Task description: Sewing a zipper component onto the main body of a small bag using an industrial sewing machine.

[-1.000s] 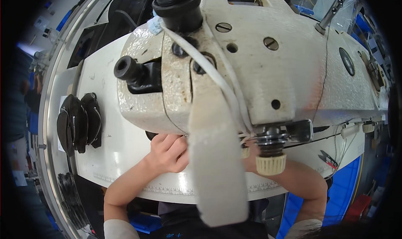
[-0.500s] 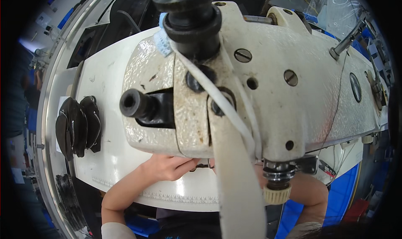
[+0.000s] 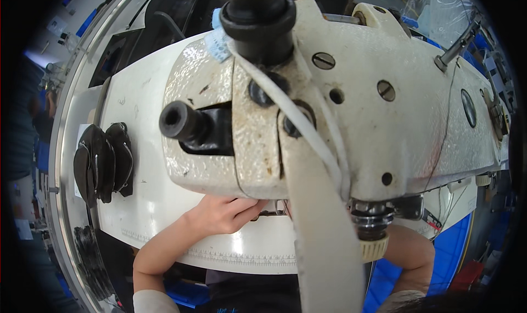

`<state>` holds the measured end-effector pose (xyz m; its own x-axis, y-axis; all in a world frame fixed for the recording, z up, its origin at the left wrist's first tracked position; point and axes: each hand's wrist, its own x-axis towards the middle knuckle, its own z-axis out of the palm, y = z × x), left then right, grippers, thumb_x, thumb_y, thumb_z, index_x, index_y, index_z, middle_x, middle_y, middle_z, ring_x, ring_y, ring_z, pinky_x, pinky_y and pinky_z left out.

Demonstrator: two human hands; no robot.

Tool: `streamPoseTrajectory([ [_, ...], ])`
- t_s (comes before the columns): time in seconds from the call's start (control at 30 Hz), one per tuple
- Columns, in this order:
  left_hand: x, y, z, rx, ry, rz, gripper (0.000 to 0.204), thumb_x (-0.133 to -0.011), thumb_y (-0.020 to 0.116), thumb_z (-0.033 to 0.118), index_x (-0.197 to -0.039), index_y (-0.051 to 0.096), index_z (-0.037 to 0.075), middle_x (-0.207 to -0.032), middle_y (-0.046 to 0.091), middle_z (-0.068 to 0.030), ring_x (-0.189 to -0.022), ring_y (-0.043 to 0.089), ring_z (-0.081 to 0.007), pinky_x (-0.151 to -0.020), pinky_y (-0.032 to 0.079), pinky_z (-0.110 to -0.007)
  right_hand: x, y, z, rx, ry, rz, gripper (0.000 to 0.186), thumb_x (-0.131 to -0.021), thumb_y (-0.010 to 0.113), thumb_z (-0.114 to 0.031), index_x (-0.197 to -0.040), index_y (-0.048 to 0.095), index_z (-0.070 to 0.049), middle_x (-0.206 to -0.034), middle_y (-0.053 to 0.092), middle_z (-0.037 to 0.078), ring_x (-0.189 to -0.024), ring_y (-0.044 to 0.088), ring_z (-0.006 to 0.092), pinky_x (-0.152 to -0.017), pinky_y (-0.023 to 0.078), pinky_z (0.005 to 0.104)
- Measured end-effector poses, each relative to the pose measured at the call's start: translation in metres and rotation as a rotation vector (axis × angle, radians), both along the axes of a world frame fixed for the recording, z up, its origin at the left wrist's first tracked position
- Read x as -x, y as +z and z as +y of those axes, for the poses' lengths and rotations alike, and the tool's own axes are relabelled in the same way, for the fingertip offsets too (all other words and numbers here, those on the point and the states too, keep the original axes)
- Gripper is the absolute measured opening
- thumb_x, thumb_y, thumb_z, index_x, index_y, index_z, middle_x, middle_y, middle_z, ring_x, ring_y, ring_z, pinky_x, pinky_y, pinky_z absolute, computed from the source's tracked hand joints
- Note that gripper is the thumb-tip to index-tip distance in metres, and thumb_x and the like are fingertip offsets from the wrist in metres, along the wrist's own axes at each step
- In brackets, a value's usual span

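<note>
Sewing machine [image 3: 351, 110]: filling most of the view, overhanging a white table [image 3: 148, 214]. Pale strap [image 3: 324, 220]: hanging blurred before the machine. Dark pouches [image 3: 102, 162]: standing bunched on the table's left, looking soft-sided. Left hand [image 3: 222, 215]: curling nearly closed under the machine's lower edge, fingertips drawing together at the near end of a small dark piece [image 3: 268, 213]; pinching or merely pressing, impossible to tell. Right hand [image 3: 289, 206]: hiding behind strap and machine, all but a sliver, so neither opening nor hold showing. Dark piece: lying just below the machine's front edge, between the 2 hands, mostly covered. Probably weighing little and bending easily, though perhaps stiffening along its edge; best pinching at both ends, flat, without tugging.
</note>
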<state>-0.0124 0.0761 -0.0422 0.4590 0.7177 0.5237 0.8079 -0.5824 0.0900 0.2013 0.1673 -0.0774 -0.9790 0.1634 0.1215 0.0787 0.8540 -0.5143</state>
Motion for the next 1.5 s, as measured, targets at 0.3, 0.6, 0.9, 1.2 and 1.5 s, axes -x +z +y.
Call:
streamPoseTrajectory([
  [0.3, -0.001, -0.012, -0.003, 0.104, 0.064, 0.001, 0.042, -0.050, 0.064, 0.009, -0.092, 0.069, 0.005, -0.085, 0.055, 0.0009, -0.077, 0.056, -0.0148, -0.067, 0.051, -0.030, 0.003, 0.003, 0.012, -0.432, 0.027, 0.260, 0.012, -0.060, 0.060, -0.006, -0.067, 0.062, 0.003, -0.078, 0.062, 0.013, -0.057, 0.058, 0.0225, -0.039, 0.047, 0.0330],
  [0.6, 0.008, 0.007, -0.002, 0.109, -0.010, -0.009, 0.040, -0.056, 0.065, 0.006, -0.096, 0.070, 0.006, -0.098, 0.058, -0.0009, -0.093, 0.057, -0.0203, -0.080, 0.050, -0.035, -0.007, 0.005, 0.009, -0.481, 0.135, 0.080, 0.019, -0.059, 0.061, -0.009, -0.042, 0.053, -0.005, -0.070, 0.061, 0.012, -0.058, 0.058, 0.0196, -0.037, 0.042, 0.0299],
  [0.9, 0.019, -0.001, 0.005, 0.386, 0.065, -0.016, 0.037, -0.068, 0.063, 0.005, -0.105, 0.065, 0.006, -0.110, 0.059, -0.0133, -0.104, 0.055, -0.0320, -0.090, 0.043, -0.043, -0.005, 0.024, 0.021, -0.404, 0.009, 0.153, 0.006, -0.061, 0.060, -0.009, -0.056, 0.059, -0.005, -0.071, 0.060, 0.013, -0.059, 0.057, 0.0233, -0.046, 0.044, 0.0353],
  [1.2, 0.006, 0.001, 0.014, 0.453, 0.200, -0.064, 0.034, -0.064, 0.059, 0.001, -0.097, 0.064, 0.000, -0.107, 0.059, -0.0162, -0.099, 0.056, -0.0340, -0.089, 0.044, -0.044, 0.004, 0.034, 0.027, -0.283, -0.160, 0.294, 0.005, -0.062, 0.059, -0.009, -0.063, 0.061, -0.005, -0.070, 0.058, 0.012, -0.060, 0.057, 0.0254, -0.049, 0.044, 0.0378],
  [1.5, -0.017, 0.004, 0.005, 0.468, 0.281, -0.141, 0.030, -0.051, 0.058, -0.001, -0.080, 0.064, -0.005, -0.091, 0.059, -0.0194, -0.089, 0.057, -0.0363, -0.079, 0.047, -0.044, 0.014, 0.026, 0.027, -0.141, -0.258, 0.316, 0.011, -0.062, 0.057, -0.008, -0.071, 0.062, -0.004, -0.070, 0.058, 0.013, -0.062, 0.057, 0.0288, -0.054, 0.043, 0.0419],
])
